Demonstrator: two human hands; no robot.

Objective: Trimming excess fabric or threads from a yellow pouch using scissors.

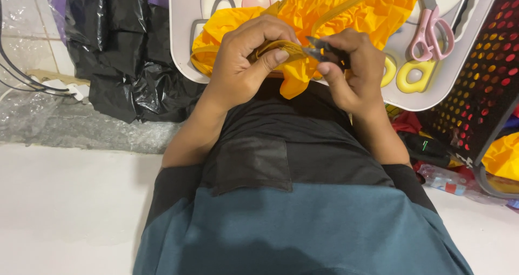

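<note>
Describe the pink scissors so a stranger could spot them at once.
Start at the white tray with rounded corners, beyond the hands. The pink scissors lie on its right part, beside the orange fabric. Their pale pink loop handles and grey blades set them apart from the yellow letter shapes below.

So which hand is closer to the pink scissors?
The right hand. It is just left of the pink scissors on the white tray, not touching them, holding a small dark tool. The left hand is farther away, gripping the yellow fabric.
</note>
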